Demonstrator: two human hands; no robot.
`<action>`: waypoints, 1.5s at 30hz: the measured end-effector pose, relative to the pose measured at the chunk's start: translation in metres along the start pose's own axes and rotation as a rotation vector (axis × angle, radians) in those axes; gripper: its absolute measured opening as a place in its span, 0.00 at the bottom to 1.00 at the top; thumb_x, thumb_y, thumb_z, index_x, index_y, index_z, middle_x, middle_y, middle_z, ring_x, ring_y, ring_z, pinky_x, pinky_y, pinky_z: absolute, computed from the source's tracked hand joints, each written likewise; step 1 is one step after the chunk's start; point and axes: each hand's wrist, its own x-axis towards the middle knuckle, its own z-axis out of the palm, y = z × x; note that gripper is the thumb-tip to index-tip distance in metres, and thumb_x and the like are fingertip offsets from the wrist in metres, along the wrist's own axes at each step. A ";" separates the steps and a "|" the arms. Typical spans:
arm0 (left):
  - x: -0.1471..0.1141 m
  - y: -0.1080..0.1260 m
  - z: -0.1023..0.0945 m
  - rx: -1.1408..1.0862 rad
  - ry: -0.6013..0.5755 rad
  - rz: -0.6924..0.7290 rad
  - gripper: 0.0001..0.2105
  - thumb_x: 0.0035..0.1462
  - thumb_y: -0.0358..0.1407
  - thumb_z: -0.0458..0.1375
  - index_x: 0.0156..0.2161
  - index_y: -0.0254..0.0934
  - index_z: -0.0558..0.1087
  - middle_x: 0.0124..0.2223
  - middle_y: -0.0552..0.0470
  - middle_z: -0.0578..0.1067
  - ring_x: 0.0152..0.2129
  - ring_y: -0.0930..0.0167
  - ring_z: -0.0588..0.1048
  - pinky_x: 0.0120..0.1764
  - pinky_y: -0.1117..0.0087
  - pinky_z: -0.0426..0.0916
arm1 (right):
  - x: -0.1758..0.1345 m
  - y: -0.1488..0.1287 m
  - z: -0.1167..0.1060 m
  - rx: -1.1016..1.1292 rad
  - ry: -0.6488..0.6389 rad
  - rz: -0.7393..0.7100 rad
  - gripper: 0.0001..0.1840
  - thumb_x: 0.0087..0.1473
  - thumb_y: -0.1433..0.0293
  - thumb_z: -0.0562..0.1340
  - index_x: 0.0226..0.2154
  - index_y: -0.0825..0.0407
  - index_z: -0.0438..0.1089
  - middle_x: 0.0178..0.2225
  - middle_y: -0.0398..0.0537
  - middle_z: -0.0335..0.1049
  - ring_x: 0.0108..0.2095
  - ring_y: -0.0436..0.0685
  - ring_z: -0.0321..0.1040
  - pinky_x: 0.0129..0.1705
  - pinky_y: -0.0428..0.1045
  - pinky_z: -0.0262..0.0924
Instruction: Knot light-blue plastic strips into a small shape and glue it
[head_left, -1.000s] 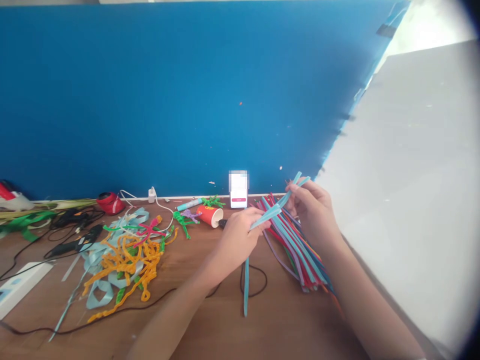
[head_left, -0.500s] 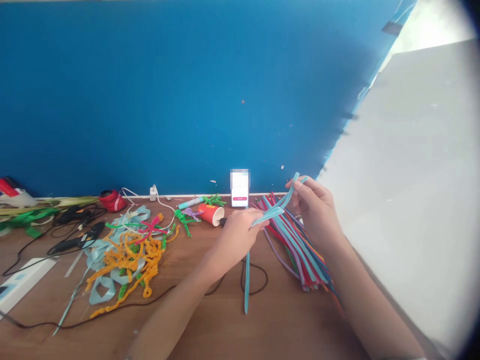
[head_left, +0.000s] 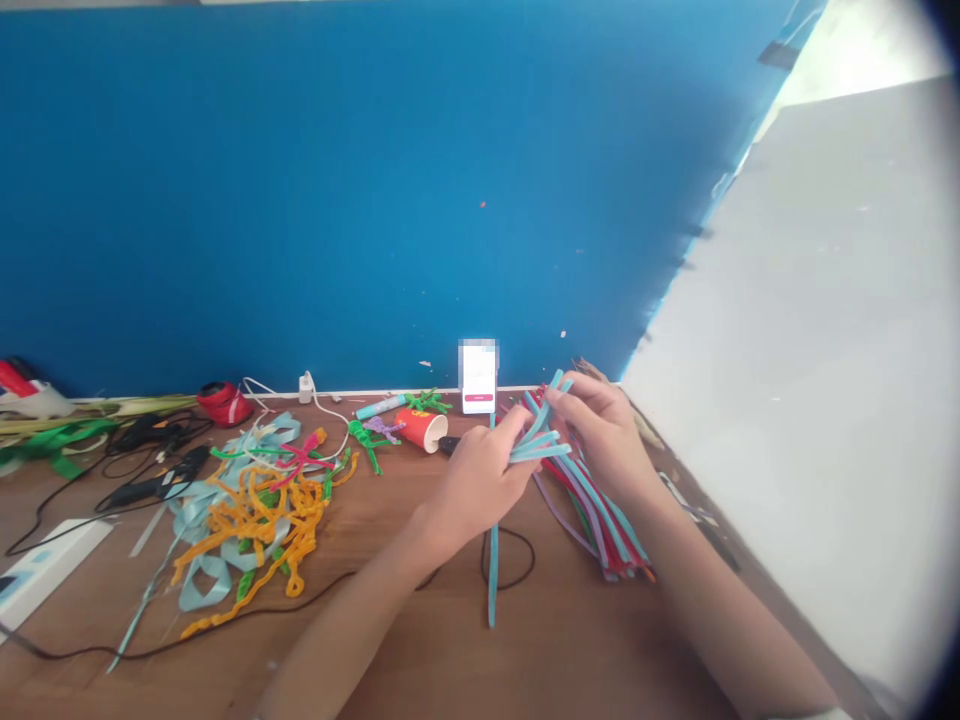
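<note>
Strips (head_left: 541, 452) of light blue sit pinched in the loosely curled left hand (head_left: 482, 480) and right hand (head_left: 602, 428).

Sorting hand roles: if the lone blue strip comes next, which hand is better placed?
Probably the left hand: it's nearer the lone blue strip; the right hand is by the bundle. Both hold strips.

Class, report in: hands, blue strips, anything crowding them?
Left hand gripping blue strips. Right hand pinching some near their tips. Multicoloured bundle on table close by, partly hidden by right hand.
</note>
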 end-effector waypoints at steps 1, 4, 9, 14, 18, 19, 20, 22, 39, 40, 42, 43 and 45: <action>0.000 -0.001 0.000 0.026 0.005 0.003 0.05 0.62 0.33 0.53 0.43 0.41 0.68 0.33 0.54 0.80 0.23 0.71 0.75 0.28 0.73 0.63 | 0.000 0.001 0.001 -0.014 -0.015 0.005 0.16 0.62 0.63 0.64 0.25 0.51 0.65 0.16 0.36 0.62 0.14 0.45 0.54 0.18 0.44 0.47; 0.003 -0.005 0.003 0.103 0.041 0.033 0.07 0.62 0.31 0.53 0.45 0.40 0.69 0.33 0.53 0.80 0.26 0.69 0.77 0.31 0.72 0.64 | -0.001 0.001 0.003 -0.016 -0.030 0.006 0.15 0.62 0.63 0.64 0.26 0.51 0.66 0.17 0.36 0.63 0.15 0.45 0.56 0.18 0.44 0.48; 0.006 -0.009 0.004 0.062 0.101 0.076 0.10 0.67 0.31 0.47 0.41 0.39 0.71 0.28 0.55 0.79 0.21 0.73 0.73 0.30 0.73 0.63 | -0.001 -0.002 0.003 -0.040 -0.029 -0.040 0.17 0.63 0.62 0.63 0.24 0.51 0.66 0.18 0.37 0.64 0.17 0.45 0.59 0.21 0.44 0.53; 0.006 -0.008 0.006 -0.244 0.038 0.025 0.14 0.70 0.41 0.45 0.38 0.37 0.69 0.25 0.56 0.75 0.17 0.75 0.71 0.24 0.74 0.64 | 0.001 -0.004 -0.001 -0.096 -0.036 -0.059 0.14 0.65 0.59 0.60 0.34 0.51 0.75 0.20 0.39 0.66 0.19 0.46 0.61 0.23 0.44 0.56; 0.006 -0.008 0.008 -0.336 0.013 0.012 0.17 0.70 0.47 0.45 0.36 0.37 0.67 0.25 0.56 0.73 0.16 0.75 0.70 0.23 0.74 0.64 | 0.001 -0.006 -0.002 -0.109 -0.037 -0.067 0.15 0.65 0.59 0.60 0.37 0.51 0.77 0.21 0.39 0.67 0.20 0.46 0.63 0.24 0.44 0.58; 0.006 -0.008 0.008 -0.339 0.013 0.012 0.18 0.70 0.47 0.45 0.36 0.37 0.67 0.25 0.56 0.73 0.16 0.75 0.70 0.23 0.74 0.64 | 0.001 -0.006 -0.002 -0.114 -0.035 -0.069 0.15 0.65 0.59 0.60 0.38 0.51 0.77 0.21 0.39 0.67 0.21 0.46 0.63 0.24 0.44 0.58; 0.007 -0.008 0.008 -0.339 0.013 0.011 0.18 0.70 0.48 0.45 0.35 0.37 0.67 0.25 0.55 0.73 0.16 0.75 0.70 0.23 0.74 0.64 | 0.001 -0.007 -0.002 -0.120 -0.034 -0.071 0.15 0.65 0.59 0.60 0.38 0.51 0.77 0.21 0.39 0.67 0.21 0.46 0.63 0.24 0.44 0.58; 0.007 -0.008 0.008 -0.336 0.005 0.004 0.18 0.70 0.48 0.45 0.35 0.37 0.66 0.25 0.55 0.74 0.17 0.75 0.70 0.23 0.74 0.64 | 0.002 -0.008 -0.001 -0.135 -0.028 -0.075 0.14 0.65 0.59 0.60 0.38 0.51 0.76 0.20 0.39 0.66 0.20 0.46 0.63 0.24 0.44 0.59; 0.005 -0.007 0.004 -0.306 -0.092 -0.038 0.20 0.69 0.48 0.45 0.32 0.37 0.66 0.25 0.53 0.75 0.18 0.75 0.72 0.26 0.74 0.66 | 0.002 -0.007 0.001 -0.118 0.030 -0.062 0.12 0.61 0.60 0.65 0.33 0.51 0.75 0.20 0.38 0.66 0.18 0.46 0.62 0.20 0.44 0.59; 0.005 -0.006 0.004 -0.277 -0.098 -0.027 0.20 0.69 0.48 0.45 0.32 0.37 0.66 0.24 0.54 0.75 0.19 0.74 0.72 0.27 0.73 0.66 | 0.002 -0.006 0.001 -0.113 0.039 -0.061 0.11 0.60 0.60 0.65 0.32 0.51 0.75 0.19 0.38 0.66 0.18 0.46 0.62 0.20 0.44 0.59; 0.005 -0.005 0.003 -0.195 -0.103 -0.003 0.18 0.69 0.47 0.48 0.32 0.37 0.67 0.24 0.55 0.75 0.22 0.73 0.74 0.30 0.73 0.66 | 0.002 -0.004 0.000 -0.107 0.059 -0.060 0.11 0.59 0.61 0.66 0.31 0.51 0.75 0.19 0.38 0.67 0.17 0.46 0.62 0.20 0.43 0.58; 0.005 -0.005 0.003 -0.143 -0.103 0.008 0.16 0.68 0.46 0.49 0.34 0.38 0.68 0.25 0.54 0.76 0.23 0.72 0.74 0.30 0.72 0.65 | 0.002 -0.004 0.000 -0.108 0.067 -0.058 0.11 0.59 0.61 0.67 0.31 0.51 0.75 0.19 0.38 0.67 0.17 0.46 0.62 0.20 0.43 0.58; 0.005 -0.005 0.003 -0.036 -0.098 0.025 0.13 0.67 0.45 0.51 0.37 0.39 0.70 0.29 0.54 0.78 0.26 0.71 0.74 0.30 0.72 0.63 | 0.001 -0.004 0.000 -0.116 0.075 -0.054 0.11 0.59 0.61 0.67 0.30 0.51 0.75 0.19 0.38 0.67 0.17 0.46 0.62 0.20 0.43 0.58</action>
